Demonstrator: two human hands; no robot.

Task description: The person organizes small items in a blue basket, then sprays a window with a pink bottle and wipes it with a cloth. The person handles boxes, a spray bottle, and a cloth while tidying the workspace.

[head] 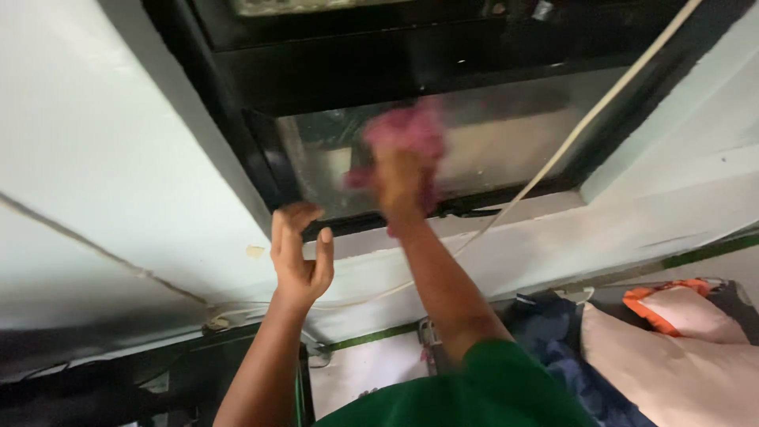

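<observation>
Right hand (401, 180) presses a pink cloth (407, 134) to the window pane (506, 134); left hand (299, 255) is raised beside the frame (237, 126).

Right hand: motion-blurred, fingers closed around the cloth, which lies flat against the lower middle of the glass. Left hand: fingers loosely curled and part open, gripping nothing, held just below the frame's lower left corner, near the white wall (95, 142); contact with the wall cannot be told. Pane is cloudy, set in a black frame. A pale cord (553, 158) runs diagonally from the upper right across the pane's right part and down along the wall. Below right lie a blue fabric (553, 332) and a beige cushion (672, 356) with orange trim. Green sleeve (490, 387) covers the right upper arm.
</observation>
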